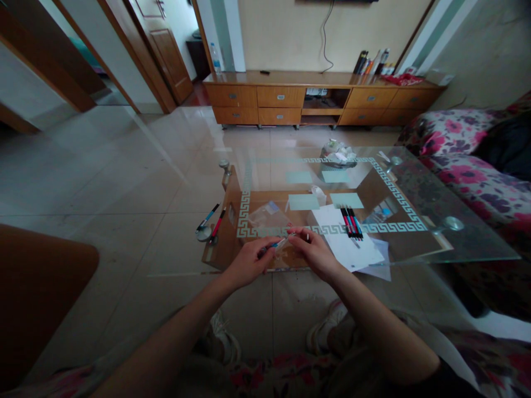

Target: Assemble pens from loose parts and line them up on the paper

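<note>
Over the near edge of the glass table, my left hand (253, 258) is closed round a pen (274, 245) with a dark barrel and a pale front end. My right hand (312, 251) has its fingertips pinched at the pen's far end; whatever small part they grip there is hidden. To the right, a row of several red, blue and black pens (352, 223) lies on white paper sheets (342, 249). A blue pen (208, 217) and a red pen (218, 225) lie at the table's left end. Just beyond my hands is a clear plastic bag (267, 216).
The glass table (468, 237) has a patterned border and round metal fittings. A crumpled plastic bag (339, 153) sits at its far side, with a crumpled white tissue (318, 194) nearer. A flowered sofa (464, 130) stands at right; a wooden cabinet (280, 98) lines the wall.
</note>
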A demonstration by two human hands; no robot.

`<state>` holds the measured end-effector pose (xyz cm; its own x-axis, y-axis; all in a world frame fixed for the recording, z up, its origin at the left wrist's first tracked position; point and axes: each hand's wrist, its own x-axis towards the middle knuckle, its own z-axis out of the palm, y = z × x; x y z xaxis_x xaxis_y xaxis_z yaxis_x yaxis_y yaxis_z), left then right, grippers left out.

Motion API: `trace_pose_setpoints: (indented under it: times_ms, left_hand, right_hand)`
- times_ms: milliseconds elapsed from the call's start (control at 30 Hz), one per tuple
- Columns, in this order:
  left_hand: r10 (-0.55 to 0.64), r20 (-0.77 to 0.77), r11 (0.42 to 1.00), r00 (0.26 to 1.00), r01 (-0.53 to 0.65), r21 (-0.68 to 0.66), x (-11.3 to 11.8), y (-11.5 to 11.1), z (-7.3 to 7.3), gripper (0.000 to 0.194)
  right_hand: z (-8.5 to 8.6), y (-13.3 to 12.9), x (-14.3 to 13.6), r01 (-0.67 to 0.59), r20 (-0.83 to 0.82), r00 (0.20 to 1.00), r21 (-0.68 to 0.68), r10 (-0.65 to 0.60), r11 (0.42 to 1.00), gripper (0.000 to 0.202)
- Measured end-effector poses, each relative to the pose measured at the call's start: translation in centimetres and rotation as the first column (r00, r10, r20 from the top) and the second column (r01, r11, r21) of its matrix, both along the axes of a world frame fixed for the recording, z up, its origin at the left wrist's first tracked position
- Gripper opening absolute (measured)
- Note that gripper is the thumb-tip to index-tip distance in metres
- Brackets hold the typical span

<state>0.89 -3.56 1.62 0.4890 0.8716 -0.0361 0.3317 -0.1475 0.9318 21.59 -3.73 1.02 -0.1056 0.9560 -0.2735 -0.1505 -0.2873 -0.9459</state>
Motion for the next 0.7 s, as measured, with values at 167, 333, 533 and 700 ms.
trace_pose_setpoints:
  times_ms: [167,333,533,700]
  left_hand:
    - [-0.027,0.013,0.999,1.000,0.027,-0.028,-0.1,-0.1,0.1,0.040]
    - [0.020,0.109,0.991,0.994,-0.006,-0.135,-0.1,0.0,-0.4,0.041]
    - [0.072,0.222,0.962,0.972,-0.009,-0.273,0.4,0.1,-0.1,0.044]
    - [0.055,0.217,0.969,0.975,0.000,-0.248,0.5,0.0,-0.5,0.044]
  right_hand:
    - [0.0,0.0,0.0,0.093,-0.023,0.995,-0.012,-0.093,0.996,0.036]
    - [0.7,0.4,0.8,0.236,-0.102,0.964,-0.090,-0.244,0.968,0.028]
    - [0.7,-0.2,0.0,0.025,-0.120,0.992,-0.146,-0.043,0.989,0.032]
    - [0.0,-0.8,-1.2,-0.079,-0.100,0.993,-0.163,0.063,0.983,0.038]
